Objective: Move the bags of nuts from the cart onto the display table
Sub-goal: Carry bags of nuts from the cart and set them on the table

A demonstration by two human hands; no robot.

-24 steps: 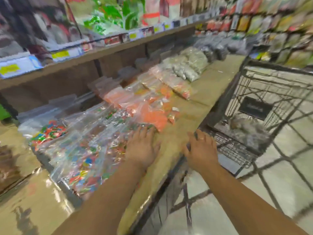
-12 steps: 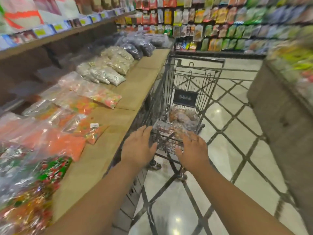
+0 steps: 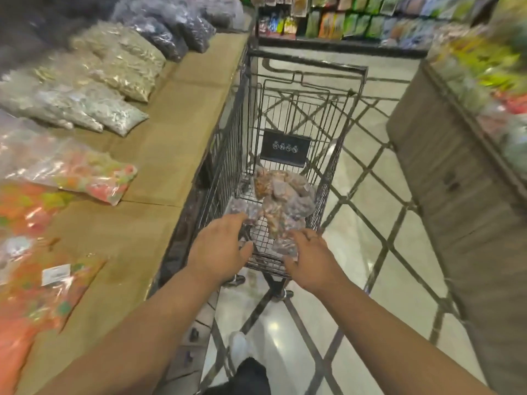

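Note:
A dark wire shopping cart (image 3: 346, 115) stands in the aisle against the brown display table (image 3: 171, 143) on the left. Clear bags of brownish nuts (image 3: 281, 195) lie in a heap on the cart's floor. My left hand (image 3: 219, 249) hovers over the cart's near end with fingers spread, its fingertips at the edge of a bag. My right hand (image 3: 312, 259) reaches in beside it, fingers apart, just touching the near end of another bag. Neither hand has closed around a bag.
On the table lie bags of orange and mixed-colour sweets (image 3: 85, 175), pale seeds (image 3: 114, 69) and dark dried fruit (image 3: 171, 27). A wooden display counter (image 3: 462, 189) lines the right side. Shelves of packets (image 3: 356, 21) stand at the aisle's far end. My foot (image 3: 239, 344) is below.
My view turned from the table to the cart. Both hands moved off the table edge and forward over the cart's near end, down toward the nut bags.

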